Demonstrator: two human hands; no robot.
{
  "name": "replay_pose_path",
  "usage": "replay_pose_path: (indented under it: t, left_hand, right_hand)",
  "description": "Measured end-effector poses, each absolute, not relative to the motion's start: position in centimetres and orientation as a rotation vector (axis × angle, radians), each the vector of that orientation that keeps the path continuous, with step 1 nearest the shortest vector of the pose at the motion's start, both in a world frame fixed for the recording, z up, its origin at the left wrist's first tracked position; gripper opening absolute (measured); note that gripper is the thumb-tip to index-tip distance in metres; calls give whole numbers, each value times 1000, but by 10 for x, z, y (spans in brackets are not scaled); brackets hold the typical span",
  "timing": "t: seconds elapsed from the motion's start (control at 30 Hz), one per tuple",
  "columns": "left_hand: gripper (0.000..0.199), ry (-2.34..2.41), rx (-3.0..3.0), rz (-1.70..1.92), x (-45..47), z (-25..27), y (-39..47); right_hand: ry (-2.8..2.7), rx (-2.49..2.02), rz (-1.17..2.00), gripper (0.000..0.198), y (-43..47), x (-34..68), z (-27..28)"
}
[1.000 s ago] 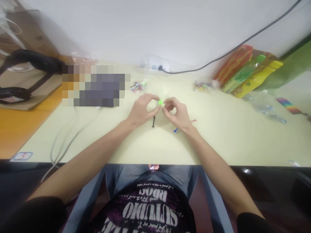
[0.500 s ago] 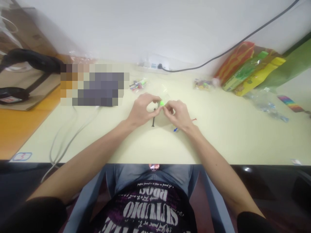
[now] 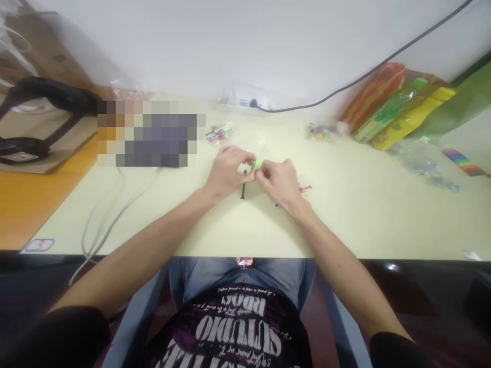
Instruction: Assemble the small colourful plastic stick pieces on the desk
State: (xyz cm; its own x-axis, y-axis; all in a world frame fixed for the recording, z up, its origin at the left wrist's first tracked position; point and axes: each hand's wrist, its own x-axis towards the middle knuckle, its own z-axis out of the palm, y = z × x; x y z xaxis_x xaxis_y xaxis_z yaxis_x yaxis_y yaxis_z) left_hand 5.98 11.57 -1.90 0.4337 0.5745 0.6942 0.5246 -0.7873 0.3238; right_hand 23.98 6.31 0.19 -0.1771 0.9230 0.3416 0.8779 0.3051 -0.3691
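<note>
Piece in bright green (image 3: 257, 164) (small, partly hidden), pinched by the left hand (image 3: 230, 171), right hand (image 3: 280, 181) curled at its four o'clock, hold unclear, black stick (image 3: 243, 191) lies toward seven o'clock.

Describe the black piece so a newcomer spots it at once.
Over the pale table, near the middle, are the left hand and right hand. Just below the left hand's thumb in the picture lies a thin black piece, pointing toward the person. Black sets it apart: the green piece is at the fingertips, the red piece and blue piece by the right hand.
</note>
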Motion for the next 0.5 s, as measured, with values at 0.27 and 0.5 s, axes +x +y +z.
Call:
replay_pose_path:
  t: [0.27,0.5]
  left_hand:
    - [11,1107,2718,1218,63,-22,114]
    - [10,1084,2820,1189,67,-24,112]
  right_hand:
    - [-2068,-1778,66,33,60,235,8]
    - [-2053,-1829,98,30,59,233,10]
